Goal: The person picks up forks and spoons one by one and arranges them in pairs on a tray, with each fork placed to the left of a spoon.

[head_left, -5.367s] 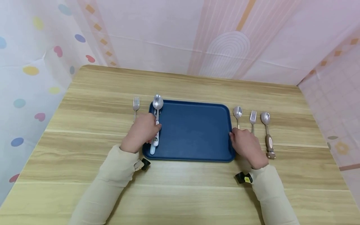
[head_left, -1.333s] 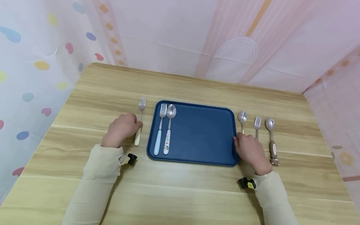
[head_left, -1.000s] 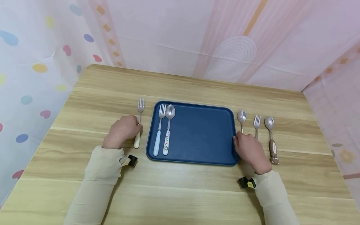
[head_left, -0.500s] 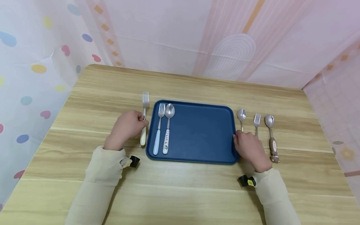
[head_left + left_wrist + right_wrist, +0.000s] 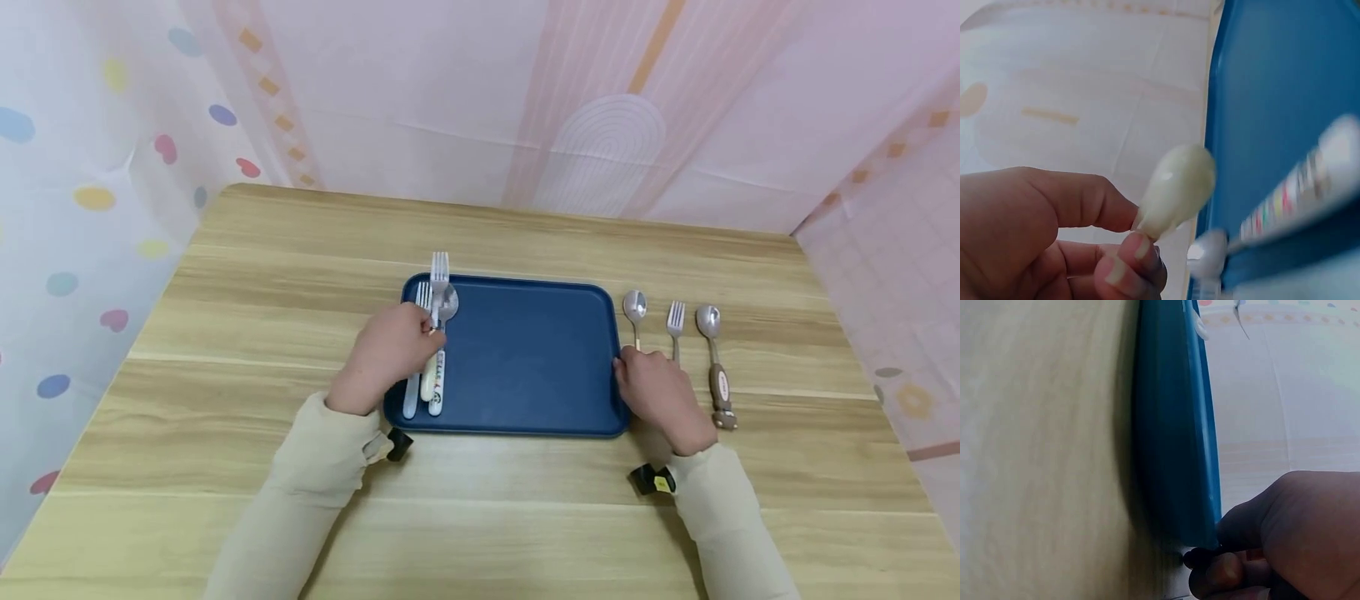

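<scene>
Pinched between thumb and fingers of my left hand (image 5: 390, 350) is a fork (image 5: 439, 271) with a cream handle, held over the left end of the blue tray (image 5: 532, 358). The rounded end of that handle fills the middle of the left wrist view. Below it, partly covered, a fork with a pale blue handle (image 5: 410, 400) and a spoon with a patterned white handle (image 5: 437, 400) lie side by side in the tray. My right hand (image 5: 663, 396) grips the tray's right rim, thumb above and fingers lower in the right wrist view.
Right of the tray, a spoon (image 5: 634, 306), a fork (image 5: 676, 317) and a brown-handled spoon (image 5: 708, 321) lie in a row on the wooden table (image 5: 525, 525). My right hand covers the handles of the first two. A patterned curtain (image 5: 420, 100) hangs behind the table.
My left hand set the patterned spoon down in the tray, picked up the cream-handled fork from the table at the left and carried it rightward over the tray. My right hand stayed at the rim.
</scene>
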Motion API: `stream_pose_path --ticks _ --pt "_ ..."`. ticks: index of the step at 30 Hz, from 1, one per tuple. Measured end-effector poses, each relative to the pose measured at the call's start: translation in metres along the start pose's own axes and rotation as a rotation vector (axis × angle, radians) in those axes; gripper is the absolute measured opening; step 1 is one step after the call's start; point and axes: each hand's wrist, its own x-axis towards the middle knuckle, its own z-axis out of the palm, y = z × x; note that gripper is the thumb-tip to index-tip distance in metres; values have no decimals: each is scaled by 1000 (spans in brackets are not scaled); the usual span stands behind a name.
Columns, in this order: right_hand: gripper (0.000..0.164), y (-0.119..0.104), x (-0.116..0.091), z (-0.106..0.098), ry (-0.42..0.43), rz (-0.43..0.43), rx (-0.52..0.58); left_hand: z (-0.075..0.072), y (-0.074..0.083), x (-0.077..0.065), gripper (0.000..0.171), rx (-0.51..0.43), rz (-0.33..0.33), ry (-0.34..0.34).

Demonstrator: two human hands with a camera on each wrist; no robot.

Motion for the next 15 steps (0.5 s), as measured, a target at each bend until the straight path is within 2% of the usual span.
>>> stream_pose_path --ticks 3,9,15 --pt "26 -1 0 1 -2 -2 4 5 14 1 28 6 14 -9" --pt "26 -4 1 1 -12 5 12 19 36 6 31 31 -16 -27" --pt "26 -7 3 0 -20 12 15 36 51 12 33 60 -45 -49"
